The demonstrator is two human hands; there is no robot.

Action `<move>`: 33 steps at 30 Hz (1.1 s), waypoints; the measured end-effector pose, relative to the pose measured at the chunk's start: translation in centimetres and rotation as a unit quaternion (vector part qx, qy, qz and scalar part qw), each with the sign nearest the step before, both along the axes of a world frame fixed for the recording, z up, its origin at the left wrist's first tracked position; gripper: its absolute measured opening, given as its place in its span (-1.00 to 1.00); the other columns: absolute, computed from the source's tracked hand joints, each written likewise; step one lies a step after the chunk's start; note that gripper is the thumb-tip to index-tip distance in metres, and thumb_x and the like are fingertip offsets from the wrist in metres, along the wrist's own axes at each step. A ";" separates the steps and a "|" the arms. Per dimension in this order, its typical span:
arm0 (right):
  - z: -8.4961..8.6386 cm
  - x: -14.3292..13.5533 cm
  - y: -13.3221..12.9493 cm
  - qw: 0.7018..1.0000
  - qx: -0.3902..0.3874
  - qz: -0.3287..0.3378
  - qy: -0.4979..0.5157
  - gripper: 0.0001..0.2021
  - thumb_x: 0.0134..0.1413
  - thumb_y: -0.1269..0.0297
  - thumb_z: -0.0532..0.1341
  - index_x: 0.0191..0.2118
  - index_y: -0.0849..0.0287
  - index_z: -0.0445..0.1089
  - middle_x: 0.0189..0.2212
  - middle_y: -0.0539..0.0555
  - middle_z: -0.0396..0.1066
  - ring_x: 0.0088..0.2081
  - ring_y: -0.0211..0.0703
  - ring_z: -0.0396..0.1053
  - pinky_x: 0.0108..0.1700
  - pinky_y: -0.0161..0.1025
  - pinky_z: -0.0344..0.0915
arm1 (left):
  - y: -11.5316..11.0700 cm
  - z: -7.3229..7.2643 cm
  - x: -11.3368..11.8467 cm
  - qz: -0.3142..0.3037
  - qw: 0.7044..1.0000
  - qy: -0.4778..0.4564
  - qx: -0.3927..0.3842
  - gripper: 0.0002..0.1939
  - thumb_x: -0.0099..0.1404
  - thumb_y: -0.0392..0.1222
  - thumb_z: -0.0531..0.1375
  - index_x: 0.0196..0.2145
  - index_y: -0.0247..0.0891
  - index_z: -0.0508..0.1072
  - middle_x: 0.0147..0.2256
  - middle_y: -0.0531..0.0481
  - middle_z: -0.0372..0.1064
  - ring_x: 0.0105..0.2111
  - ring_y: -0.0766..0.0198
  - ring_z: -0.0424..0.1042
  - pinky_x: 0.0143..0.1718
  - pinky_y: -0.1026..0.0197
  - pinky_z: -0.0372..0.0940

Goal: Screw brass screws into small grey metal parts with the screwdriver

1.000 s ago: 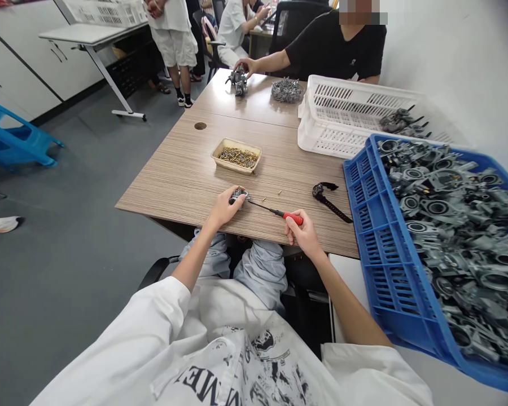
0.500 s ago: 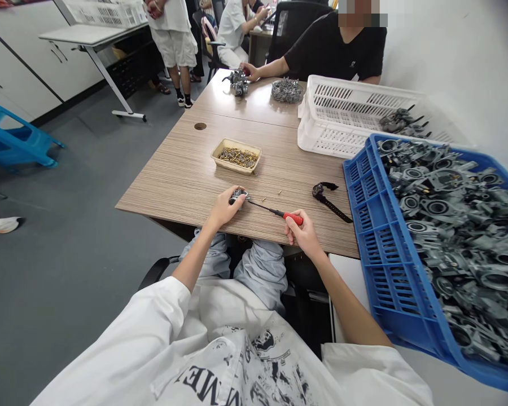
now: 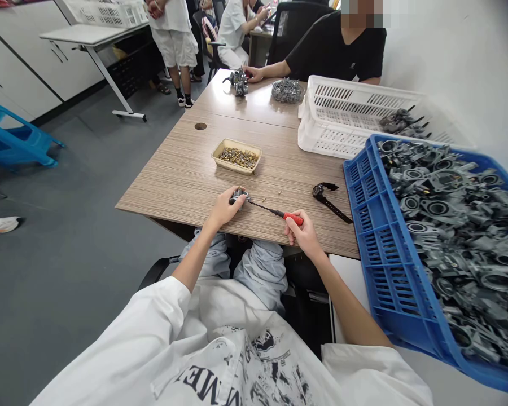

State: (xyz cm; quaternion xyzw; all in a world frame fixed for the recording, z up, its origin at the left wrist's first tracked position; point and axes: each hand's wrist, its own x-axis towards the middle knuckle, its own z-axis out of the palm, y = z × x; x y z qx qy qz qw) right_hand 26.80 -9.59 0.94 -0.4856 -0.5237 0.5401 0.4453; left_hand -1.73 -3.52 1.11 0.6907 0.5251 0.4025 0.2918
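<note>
Near the table's front edge, my left hand (image 3: 224, 209) grips a small grey metal part (image 3: 239, 197). My right hand (image 3: 301, 230) is closed round the red handle of a screwdriver (image 3: 293, 219). Its dark shaft points left, and the tip meets the right side of the metal part. Two small brass screws lie on the wood beyond the shaft, one screw (image 3: 280, 192) farther off and the other screw (image 3: 264, 199) closer. Behind my left hand stands a cream tray (image 3: 217, 161) full of brass-coloured and grey pieces.
A black watch (image 3: 331, 207) lies right of my right hand. A blue crate (image 3: 375, 237) heaped with grey metal parts and a white basket (image 3: 334, 145) stand on the right. Across the table (image 3: 169, 163), a person in black has a hand (image 3: 254, 74) by a metal assembly (image 3: 239, 82).
The hand of the person across the table has shifted slightly at the metal assembly. My own hands, the metal part and the screwdriver look unmoved.
</note>
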 end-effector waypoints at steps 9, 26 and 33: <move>-0.1 0.0 0.1 1.000 0.001 0.000 0.001 -0.56 0.19 -0.15 0.36 -0.19 0.02 0.16 -0.58 -0.14 0.42 -0.72 -0.31 0.20 -0.73 -0.38 0.23 | 0.0 0.0 0.0 -0.001 1.000 -0.008 0.006 -0.63 0.46 0.04 0.11 0.02 -0.23 0.53 -0.08 -0.11 0.60 -0.06 0.09 0.55 0.08 0.11 0.38; -0.3 0.1 0.1 1.000 0.000 0.000 0.000 -0.54 0.19 -0.17 0.36 -0.18 0.02 0.17 -0.57 -0.14 0.42 -0.72 -0.30 0.20 -0.73 -0.36 0.22 | 0.1 -0.2 0.0 0.000 1.000 -0.003 0.012 -0.64 0.47 0.03 0.11 0.02 -0.22 0.54 -0.08 -0.09 0.60 -0.05 0.10 0.55 0.08 0.13 0.38; -0.3 0.1 0.1 1.000 0.000 0.001 0.001 -0.55 0.20 -0.16 0.36 -0.19 0.02 0.18 -0.57 -0.13 0.42 -0.72 -0.29 0.20 -0.73 -0.34 0.22 | 0.1 -0.3 0.0 0.001 1.000 -0.008 0.018 -0.65 0.47 0.02 0.12 0.01 -0.22 0.54 -0.08 -0.08 0.60 -0.06 0.11 0.56 0.07 0.14 0.37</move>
